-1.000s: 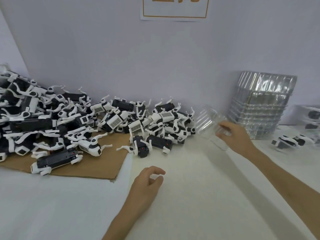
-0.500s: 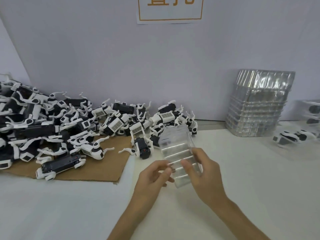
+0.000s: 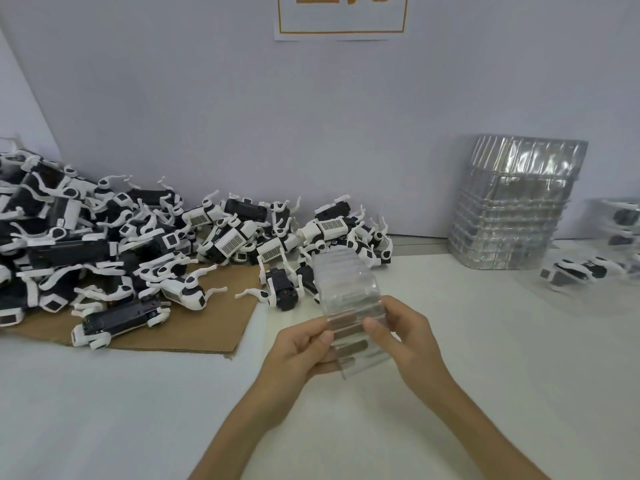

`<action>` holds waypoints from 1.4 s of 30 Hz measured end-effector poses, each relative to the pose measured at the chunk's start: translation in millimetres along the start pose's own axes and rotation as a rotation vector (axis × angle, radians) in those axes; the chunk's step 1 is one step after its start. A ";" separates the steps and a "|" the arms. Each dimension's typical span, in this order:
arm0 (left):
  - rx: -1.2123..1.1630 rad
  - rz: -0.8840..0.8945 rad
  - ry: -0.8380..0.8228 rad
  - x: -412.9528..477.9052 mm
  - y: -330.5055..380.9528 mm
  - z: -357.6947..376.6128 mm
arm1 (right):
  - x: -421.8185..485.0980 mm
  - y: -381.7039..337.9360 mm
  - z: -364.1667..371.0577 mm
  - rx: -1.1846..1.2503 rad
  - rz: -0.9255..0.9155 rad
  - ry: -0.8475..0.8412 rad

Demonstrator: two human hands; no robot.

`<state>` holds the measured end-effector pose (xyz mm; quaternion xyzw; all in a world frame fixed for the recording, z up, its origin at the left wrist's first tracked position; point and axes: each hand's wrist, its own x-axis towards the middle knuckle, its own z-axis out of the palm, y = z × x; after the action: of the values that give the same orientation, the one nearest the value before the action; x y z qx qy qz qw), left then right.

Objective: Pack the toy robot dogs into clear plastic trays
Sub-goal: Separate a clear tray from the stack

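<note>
While both hands pinch it at centre frame, left hand and right hand, a clear tray hangs above the white table. Behind it, toy dogs crowd the cardboard at left; stacked trays stand upper right.

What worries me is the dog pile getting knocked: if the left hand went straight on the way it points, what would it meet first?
Not the dog pile. The left hand points up-right into the clear tray it pinches; just past that, probably the right hand.
</note>
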<state>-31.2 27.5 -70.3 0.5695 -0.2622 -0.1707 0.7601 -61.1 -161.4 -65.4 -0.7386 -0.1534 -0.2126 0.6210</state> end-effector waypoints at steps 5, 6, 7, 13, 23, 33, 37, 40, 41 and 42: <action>-0.084 -0.034 -0.063 -0.9 4.7 -1.9 | 1.4 -3.5 -0.4 0.096 0.021 -0.011; -0.100 -0.039 -0.077 -1.0 5.8 -1.8 | 1.3 -4.6 -0.6 0.112 0.022 -0.011; -0.114 -0.043 -0.090 -1.2 6.7 -1.6 | 1.4 -5.4 -0.8 0.123 0.024 -0.011; -0.153 -0.076 -0.123 -2.5 9.8 -0.8 | 0.7 -8.0 -3.1 0.204 0.056 -0.041; -0.139 -0.124 -0.143 -4.7 11.1 -0.7 | 3.0 -3.9 -8.7 0.322 0.113 -0.062; -0.043 -0.016 -0.032 -6.8 8.6 9.7 | 2.6 -3.9 -11.6 0.302 0.070 -0.050; 0.258 0.188 0.154 -6.1 -3.2 25.1 | -2.2 -3.2 -5.3 0.128 0.018 -0.102; 0.277 0.190 0.191 -6.9 -6.7 25.7 | -3.6 -2.3 -3.8 0.058 0.066 -0.160; 0.274 0.186 0.201 -6.9 -5.9 23.9 | -3.5 -2.2 -4.3 0.014 0.066 -0.179; 0.276 0.185 0.214 -6.3 -5.3 21.4 | -3.7 -2.7 -4.2 -0.023 0.067 -0.189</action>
<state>-48.7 12.9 -72.1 0.6566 -0.2520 -0.0012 0.7109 -66.1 -164.9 -64.4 -0.7673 -0.1840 -0.1232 0.6019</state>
